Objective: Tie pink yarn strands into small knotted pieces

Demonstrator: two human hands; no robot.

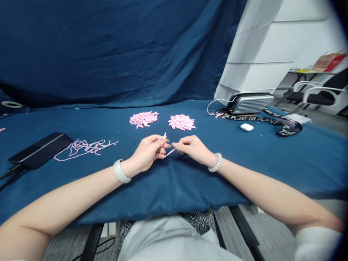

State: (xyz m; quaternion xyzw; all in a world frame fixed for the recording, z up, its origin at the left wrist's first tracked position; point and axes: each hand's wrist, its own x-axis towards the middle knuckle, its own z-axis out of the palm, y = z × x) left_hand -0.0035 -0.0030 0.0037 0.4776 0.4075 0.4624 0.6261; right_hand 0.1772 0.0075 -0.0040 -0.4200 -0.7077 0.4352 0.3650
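Over the blue cloth [272, 156], the left hand [149, 150] and right hand [195, 148] each pinch pink yarn [170, 152] near two pink piles [181, 122], a closed white case [247, 127], contents hidden, lying rightward.

From a distance I am viewing a blue-draped worktop [288, 156], where two pink heaps [144, 119] are lying near each other, loose pink yarn [87, 146] is sprawling beside a black slab [40, 149] at left, and a small white case [247, 127], a lettered strap [244, 118] and a ribbed silver box [252, 104] are resting at right.
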